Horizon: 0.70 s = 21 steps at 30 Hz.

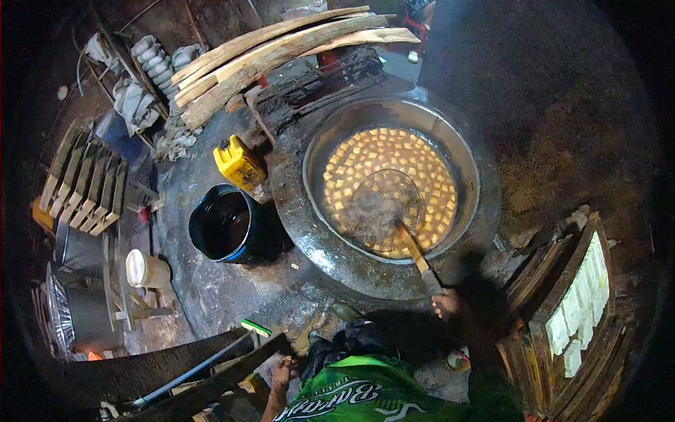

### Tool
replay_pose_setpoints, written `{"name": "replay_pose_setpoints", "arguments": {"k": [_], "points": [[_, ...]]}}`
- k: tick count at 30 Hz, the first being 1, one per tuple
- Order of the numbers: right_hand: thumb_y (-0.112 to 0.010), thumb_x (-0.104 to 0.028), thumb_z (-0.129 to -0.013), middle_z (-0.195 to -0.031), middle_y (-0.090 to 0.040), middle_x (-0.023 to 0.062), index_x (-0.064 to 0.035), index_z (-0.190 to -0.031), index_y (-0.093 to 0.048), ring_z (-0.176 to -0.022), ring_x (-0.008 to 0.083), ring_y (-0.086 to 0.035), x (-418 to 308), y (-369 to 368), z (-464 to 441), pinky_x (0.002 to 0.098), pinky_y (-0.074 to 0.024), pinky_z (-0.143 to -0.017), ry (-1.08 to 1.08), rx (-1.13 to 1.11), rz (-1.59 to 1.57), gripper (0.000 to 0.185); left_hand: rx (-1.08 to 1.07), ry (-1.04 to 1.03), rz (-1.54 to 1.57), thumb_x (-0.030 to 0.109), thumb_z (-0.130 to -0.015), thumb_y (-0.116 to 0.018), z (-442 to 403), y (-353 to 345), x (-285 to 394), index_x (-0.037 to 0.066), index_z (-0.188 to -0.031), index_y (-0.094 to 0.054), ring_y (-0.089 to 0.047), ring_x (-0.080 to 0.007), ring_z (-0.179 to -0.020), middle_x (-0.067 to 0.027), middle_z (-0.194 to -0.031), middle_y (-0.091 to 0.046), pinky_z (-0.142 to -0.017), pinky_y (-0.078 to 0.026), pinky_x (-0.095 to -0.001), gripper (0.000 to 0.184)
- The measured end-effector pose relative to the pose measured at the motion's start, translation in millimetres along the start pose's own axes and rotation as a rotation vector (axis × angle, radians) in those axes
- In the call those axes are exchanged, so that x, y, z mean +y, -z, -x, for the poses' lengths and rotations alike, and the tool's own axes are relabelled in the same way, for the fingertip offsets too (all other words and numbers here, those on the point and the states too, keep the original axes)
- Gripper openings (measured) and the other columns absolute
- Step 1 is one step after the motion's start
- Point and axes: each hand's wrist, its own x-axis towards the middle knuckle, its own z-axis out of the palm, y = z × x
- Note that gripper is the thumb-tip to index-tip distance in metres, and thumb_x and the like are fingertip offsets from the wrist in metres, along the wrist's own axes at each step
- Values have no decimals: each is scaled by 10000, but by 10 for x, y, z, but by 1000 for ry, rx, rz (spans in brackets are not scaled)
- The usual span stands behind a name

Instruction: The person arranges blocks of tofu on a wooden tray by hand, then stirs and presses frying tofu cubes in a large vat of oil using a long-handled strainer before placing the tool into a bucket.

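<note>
My right hand [446,304] is closed around the end of a long wooden handle [415,252]. It belongs to a round mesh skimmer [387,200], whose head lies in the large round pan [473,186]. Many small golden tofu-like cubes [380,144] float in the brownish liquid around the mesh. Steam blurs part of the skimmer head. Low beside my body hangs my left hand [283,371], its fingers curled, with nothing visible in them. The blue-handled brush or squeegee [204,367] is near it but apart from it.
Left of the pan stand a dark bucket [223,224] and a yellow jerrycan [239,163]. Long wood planks [281,53] lie behind. White blocks [580,302] sit on wooden boards [541,330] at right. A white tub [148,270] and a slatted wooden rack [84,179] are at left.
</note>
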Motion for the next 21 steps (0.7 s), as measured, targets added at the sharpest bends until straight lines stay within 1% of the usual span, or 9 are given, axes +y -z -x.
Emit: {"name": "replay_pose_setpoints", "arguments": {"k": [3, 5, 11, 12, 13, 15, 16, 19, 21], "points": [[-557, -171, -851, -746, -545, 74, -18, -940, -533, -533, 187, -539, -303, -166, 80, 350, -477, -468, 81, 41, -70, 179, 26, -28, 15, 357, -889, -518, -10, 23, 117, 144, -1137, -518, -575, -144, -897, -3, -991, -616, -711, -464, -367, 327], [-566, -177, -845, -737, -545, 80, -17, -916, -536, -538, 182, -545, -730, -295, 531, 348, -481, -470, 49, 70, -66, 177, 45, -176, 1, 327, -879, -545, -246, 133, -97, 130, -1087, -555, -585, -133, -850, -23, -948, -626, -708, -469, -329, 287], [-563, -190, -845, -739, -554, 87, -8, -898, -536, -554, 173, -559, -838, -274, 861, 349, -476, -493, 148, -37, -115, 192, 124, -30, 127, 318, -867, -571, 173, -13, -43, 101, -977, -592, -582, -126, -768, -27, -892, -630, -596, -464, -265, 244], [-556, -192, -848, -747, -558, 83, -5, -902, -531, -559, 173, -563, -930, -406, 933, 349, -469, -491, 195, -35, -115, 196, 24, -245, 197, 327, -867, -565, -222, 139, -566, 134, -952, -593, -575, -117, -756, -4, -882, -626, -523, -441, -247, 213], [-556, -192, -848, -747, -558, 83, -5, -902, -531, -559, 173, -563, -906, -468, 822, 349, -469, -491, 196, -27, -118, 196, 16, -245, 194, 327, -867, -565, -190, 127, -558, 134, -952, -593, -575, -117, -756, -4, -882, -626, -523, -441, -247, 213], [-555, -178, -844, -756, -554, 71, -5, -930, -513, -547, 175, -547, -818, -600, 510, 345, -454, -473, 169, -141, -307, 198, 30, -137, -184, 325, -871, -553, -41, 98, -476, 165, -943, -588, -555, -107, -726, 10, -878, -622, -510, -423, -243, 179], [-554, -153, -836, -744, -545, 83, -3, -930, -499, -522, 175, -530, -951, -841, 516, 336, -453, -453, 184, -92, -354, 185, -19, -132, 54, 322, -870, -551, -75, 97, -586, 163, -913, -583, -522, -94, -677, 8, -891, -615, -502, -392, -245, 168], [-548, -112, -820, -747, -537, 104, 12, -929, -483, -498, 172, -510, -936, -1266, 130, 323, -453, -431, 167, -57, -448, 177, -79, -89, 307, 289, -874, -549, -29, 85, -361, 150, -897, -575, -509, -88, -689, 6, -886, -603, -537, -395, -259, 143], [-548, -106, -812, -738, -539, 103, 13, -907, -488, -492, 170, -509, -859, -1444, -104, 321, -453, -424, 135, -19, -435, 164, 11, -65, 248, 269, -877, -545, -6, 54, -101, 141, -899, -574, -512, -84, -722, 7, -880, -596, -573, -409, -265, 134]]}}
